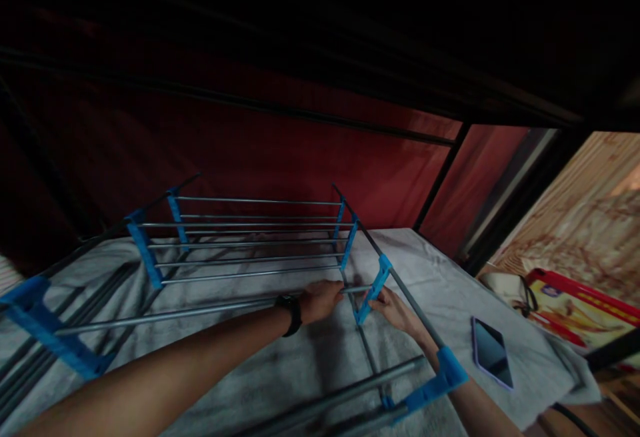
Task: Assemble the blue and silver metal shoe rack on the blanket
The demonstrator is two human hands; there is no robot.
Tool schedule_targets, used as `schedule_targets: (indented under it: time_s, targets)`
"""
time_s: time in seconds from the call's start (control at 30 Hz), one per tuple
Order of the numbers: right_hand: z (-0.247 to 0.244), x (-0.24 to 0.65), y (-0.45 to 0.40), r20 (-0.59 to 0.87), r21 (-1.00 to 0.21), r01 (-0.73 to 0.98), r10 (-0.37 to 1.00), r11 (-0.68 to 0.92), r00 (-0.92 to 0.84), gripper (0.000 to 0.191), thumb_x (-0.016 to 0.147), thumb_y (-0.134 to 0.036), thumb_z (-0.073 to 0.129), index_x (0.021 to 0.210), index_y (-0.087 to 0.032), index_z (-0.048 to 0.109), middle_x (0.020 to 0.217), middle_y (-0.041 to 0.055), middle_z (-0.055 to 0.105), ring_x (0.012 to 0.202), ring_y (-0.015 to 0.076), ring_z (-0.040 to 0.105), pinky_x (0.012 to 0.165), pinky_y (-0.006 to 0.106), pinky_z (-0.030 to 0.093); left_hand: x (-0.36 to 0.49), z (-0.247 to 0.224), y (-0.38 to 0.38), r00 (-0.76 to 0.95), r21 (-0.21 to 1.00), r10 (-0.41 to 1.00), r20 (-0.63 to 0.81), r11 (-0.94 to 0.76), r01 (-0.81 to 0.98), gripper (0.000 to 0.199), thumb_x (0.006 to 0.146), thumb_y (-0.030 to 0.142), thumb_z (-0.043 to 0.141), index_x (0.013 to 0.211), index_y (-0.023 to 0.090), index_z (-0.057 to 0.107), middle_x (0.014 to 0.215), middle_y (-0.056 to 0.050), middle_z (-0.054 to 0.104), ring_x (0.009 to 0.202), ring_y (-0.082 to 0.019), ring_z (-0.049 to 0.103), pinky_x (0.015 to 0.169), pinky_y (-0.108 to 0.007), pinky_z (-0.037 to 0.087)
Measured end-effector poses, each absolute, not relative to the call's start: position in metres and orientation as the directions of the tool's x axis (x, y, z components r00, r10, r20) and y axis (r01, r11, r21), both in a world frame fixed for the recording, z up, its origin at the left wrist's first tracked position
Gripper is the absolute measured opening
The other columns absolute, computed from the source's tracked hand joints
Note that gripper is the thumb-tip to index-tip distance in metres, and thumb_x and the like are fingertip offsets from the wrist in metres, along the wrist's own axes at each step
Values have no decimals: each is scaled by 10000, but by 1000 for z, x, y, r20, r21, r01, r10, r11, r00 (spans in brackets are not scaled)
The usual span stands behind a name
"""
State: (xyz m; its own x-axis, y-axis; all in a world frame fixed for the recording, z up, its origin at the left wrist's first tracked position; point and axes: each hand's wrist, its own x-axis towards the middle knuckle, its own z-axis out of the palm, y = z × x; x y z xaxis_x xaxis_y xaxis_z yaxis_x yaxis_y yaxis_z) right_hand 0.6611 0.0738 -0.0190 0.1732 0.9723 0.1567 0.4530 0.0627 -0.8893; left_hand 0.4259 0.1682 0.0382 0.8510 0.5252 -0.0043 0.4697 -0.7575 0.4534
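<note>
A rack of grey metal tubes [250, 272] and blue plastic brackets lies on a pale cloth [265, 357]. My left hand [323, 300], with a black band [290, 314] at the wrist, is closed round the right part of a long grey tube [200, 310]. That tube's right end meets a blue bracket [374, 290] on the right side of the rack. Against this bracket's right side my right hand [395, 310] is closed, its fingertips on the blue plastic. Nearer me, a lower right blue bracket [430, 390] has tubes beside it.
Several loose tubes [95, 304] lie at the left on the cloth. To the right rest a phone [491, 352], a red and yellow package [583, 307] and a pale pouch [505, 287]. A dark frame post [520, 204] stands before red fabric [280, 164].
</note>
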Motion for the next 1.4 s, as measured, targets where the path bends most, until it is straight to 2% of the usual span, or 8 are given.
schedule_targets:
  time_s: [0.13,0.23,0.4,0.6,0.73,0.97,1.13,1.4]
  targets:
    - [-15,658,75,144,-916,398,968,52,205,302,770,-328,657,1052,-221,631,1028,61,719,983,268,659,919,441,510,426,42,168,868,479,496,32,-770,422,305,996,334,395,1115,223,653,1050,-69,723,966,-257,667,809,-344,475]
    - [-17,656,78,170,-929,364,952,69,255,406,770,-385,669,1137,-234,583,1057,55,703,1023,263,653,945,443,509,427,42,166,857,473,514,38,-765,437,328,1009,340,372,1146,250,657,1027,-44,729,944,-234,666,792,-325,460]
    - [-24,654,79,162,-928,367,954,60,252,338,791,-392,633,1089,-243,572,1041,53,718,1058,266,659,955,448,505,424,45,167,850,453,526,22,-763,461,327,1011,339,380,1173,271,656,1091,-32,735,1004,-228,655,841,-322,454]
    - [-18,646,76,219,-864,501,933,50,285,281,801,-386,606,1040,-236,611,1027,38,697,1011,250,640,952,419,480,419,42,161,845,440,534,21,-764,472,350,1017,355,372,1226,280,642,1116,-42,734,1025,-250,660,846,-346,460]
    - [-13,642,73,234,-834,552,922,27,308,263,815,-379,581,1034,-238,611,1042,49,686,1012,254,630,977,442,459,420,38,159,830,437,557,17,-751,495,356,1016,357,368,1209,266,653,1086,-67,736,1020,-277,663,844,-376,465]
    - [-14,642,74,231,-842,538,925,35,302,272,815,-411,589,1026,-240,609,1030,54,692,976,257,642,951,458,493,421,40,164,819,463,573,-12,-723,513,318,1009,337,388,1190,311,649,1124,-15,727,1057,-234,647,880,-335,461]
    - [-10,638,74,222,-834,551,927,19,304,273,809,-439,577,1005,-252,603,974,37,690,949,256,647,947,457,500,422,39,166,833,465,554,-15,-733,496,327,1002,329,389,1154,275,673,1077,-48,737,1020,-252,655,842,-352,469]
    - [-3,632,71,272,-820,569,918,65,287,202,805,-370,617,983,-283,657,1029,71,714,1056,362,659,1007,551,474,420,44,164,843,430,538,-11,-758,490,334,1010,319,363,1124,230,664,1074,-89,733,1002,-284,680,830,-386,483]
